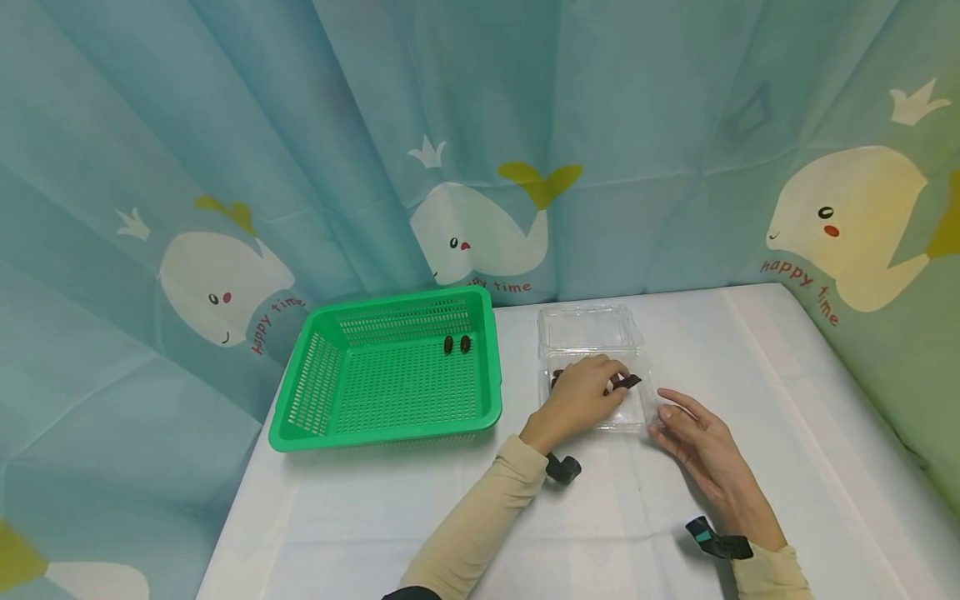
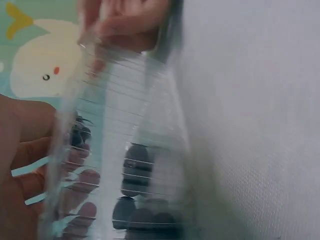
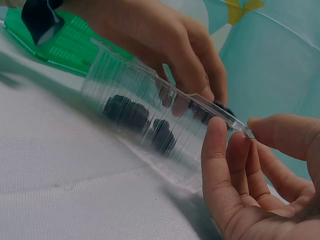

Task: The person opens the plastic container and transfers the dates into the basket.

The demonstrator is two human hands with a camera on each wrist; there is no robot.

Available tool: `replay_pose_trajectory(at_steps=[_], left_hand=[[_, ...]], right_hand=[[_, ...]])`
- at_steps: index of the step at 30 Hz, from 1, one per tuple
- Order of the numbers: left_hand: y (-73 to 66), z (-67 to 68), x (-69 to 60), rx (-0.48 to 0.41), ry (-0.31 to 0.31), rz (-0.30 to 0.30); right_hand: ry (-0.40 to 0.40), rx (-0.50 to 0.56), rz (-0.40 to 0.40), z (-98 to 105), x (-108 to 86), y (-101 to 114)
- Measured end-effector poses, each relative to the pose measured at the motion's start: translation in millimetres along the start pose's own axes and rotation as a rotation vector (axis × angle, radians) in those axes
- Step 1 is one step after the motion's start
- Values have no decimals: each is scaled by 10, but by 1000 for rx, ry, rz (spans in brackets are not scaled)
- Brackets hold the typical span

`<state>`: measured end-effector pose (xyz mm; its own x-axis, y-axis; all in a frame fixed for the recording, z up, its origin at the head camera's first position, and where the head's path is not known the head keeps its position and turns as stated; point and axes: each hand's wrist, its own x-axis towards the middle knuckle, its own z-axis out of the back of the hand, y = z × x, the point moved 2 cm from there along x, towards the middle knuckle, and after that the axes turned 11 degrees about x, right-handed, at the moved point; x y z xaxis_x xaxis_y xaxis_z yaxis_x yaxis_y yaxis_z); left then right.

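Observation:
A clear plastic box (image 1: 632,410) lies with its hinged lid (image 1: 587,327) folded back. Inside are several dark brown, date-like oval pieces (image 2: 136,170), also visible through the side wall in the right wrist view. My left hand (image 1: 581,393) reaches into the box from the left and pinches one dark piece (image 1: 628,382) at its fingertips, near the right rim. At that right rim, my right hand (image 1: 705,446) holds the box edge between thumb and fingers, as the right wrist view shows. The left palm partly covers the pieces in the head view.
Left of the box stands a green plastic basket (image 1: 386,439) with slotted walls. Two dark oval pieces (image 1: 457,344) lie at its back right. A white cloth covers the table (image 1: 600,533), and a whale-print curtain (image 1: 637,167) hangs behind it.

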<state>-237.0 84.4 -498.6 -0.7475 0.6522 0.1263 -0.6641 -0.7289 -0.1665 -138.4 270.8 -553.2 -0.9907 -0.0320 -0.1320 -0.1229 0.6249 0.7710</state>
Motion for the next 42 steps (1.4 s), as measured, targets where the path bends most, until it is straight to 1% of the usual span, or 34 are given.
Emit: replay_pose_trajectory(at_steps=[4,6,10,13,16,18,21,26,30,36,39,42], left_hand=[[8,37,-38,-229,21,10],[10,61,-64,-369,40,30],[16,97,-105,-588,58,79],[19,120,-118,-717,68,118],[15,157,-133,-824,76,155],[5,191,-147,-892,82,176],[-5,239,-164,-960,88,198],[5,368,-205,-1005,99,205],[42,518,-263,-992,111,192],[139,723,-337,-916,123,144],[212,800,-366,-899,126,145],[294,866,-399,-903,136,164]], right_hand=[[-16,-37,-7,6,-8,5],[-19,-51,-8,11,-10,5],[-15,-55,-5,15,-13,3],[-17,-40,-7,11,-13,10],[-21,-34,-15,4,-14,18],[-24,-31,-20,-2,-14,23],[-24,-37,-24,-8,-14,28],[-33,-37,-23,-4,-8,20],[-50,-45,-28,-3,-5,2],[-60,-67,-28,-10,-7,-10],[-58,-68,-24,-11,-5,-6],[-60,-63,-27,-12,-4,-1]])
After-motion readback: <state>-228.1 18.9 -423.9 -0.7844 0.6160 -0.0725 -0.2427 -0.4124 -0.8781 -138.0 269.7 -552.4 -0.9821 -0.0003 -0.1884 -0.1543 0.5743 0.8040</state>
